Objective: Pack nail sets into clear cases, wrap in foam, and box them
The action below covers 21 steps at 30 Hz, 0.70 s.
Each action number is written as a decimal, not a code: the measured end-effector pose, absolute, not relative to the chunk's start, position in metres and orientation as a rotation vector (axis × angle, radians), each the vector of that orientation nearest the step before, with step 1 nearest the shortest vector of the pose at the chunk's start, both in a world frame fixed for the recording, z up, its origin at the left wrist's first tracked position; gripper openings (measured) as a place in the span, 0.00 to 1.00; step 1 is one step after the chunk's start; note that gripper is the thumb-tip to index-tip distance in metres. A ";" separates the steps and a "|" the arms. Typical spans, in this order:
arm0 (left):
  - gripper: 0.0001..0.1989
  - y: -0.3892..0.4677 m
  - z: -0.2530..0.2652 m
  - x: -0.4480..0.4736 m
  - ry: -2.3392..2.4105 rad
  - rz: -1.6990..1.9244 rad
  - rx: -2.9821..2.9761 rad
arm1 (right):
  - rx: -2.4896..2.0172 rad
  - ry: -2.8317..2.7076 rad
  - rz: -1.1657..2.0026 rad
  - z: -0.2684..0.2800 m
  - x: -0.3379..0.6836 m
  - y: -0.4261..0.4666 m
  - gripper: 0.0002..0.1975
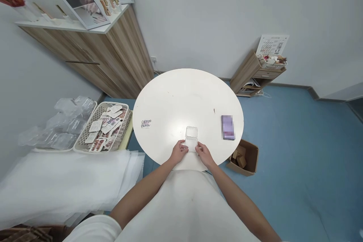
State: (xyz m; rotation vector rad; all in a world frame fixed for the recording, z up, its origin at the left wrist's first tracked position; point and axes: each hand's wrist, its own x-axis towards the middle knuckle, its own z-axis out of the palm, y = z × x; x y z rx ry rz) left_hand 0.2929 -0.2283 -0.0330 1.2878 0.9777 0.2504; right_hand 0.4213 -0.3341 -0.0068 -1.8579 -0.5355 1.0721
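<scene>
A clear plastic hinged box [191, 132] lies opened out near the front edge of the white round table [181, 98], its lid tipped away from me. My left hand [179, 151] grips the left side of its near half, fingers curled at the rim. On the opposite side my right hand [204, 153] holds the right rim. Inside the box I make out no contents. To the left on the table lies a small set of purple press-on nails [146, 123]. A purple stack [227, 127], blurred on its face, sits at the right.
Left of the table, a white basket [124, 128] holds many nail cards, beside piled clear plastic boxes [66, 121]. White sheets [70, 181] lie nearer. An open cardboard box [249, 159] stands on the floor at right. Behind are a wooden cabinet [124, 49] and small drawer unit [249, 68].
</scene>
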 end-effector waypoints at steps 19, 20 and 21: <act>0.26 -0.238 -0.027 0.294 1.168 0.173 1.627 | -1.901 -0.477 1.164 -0.017 0.424 -0.331 0.27; 0.25 -0.239 -0.026 0.294 1.172 0.196 1.589 | -1.892 -0.477 1.172 -0.016 0.424 -0.331 0.27; 0.25 -0.240 -0.026 0.295 1.171 0.219 1.558 | -1.886 -0.478 1.174 -0.014 0.425 -0.331 0.26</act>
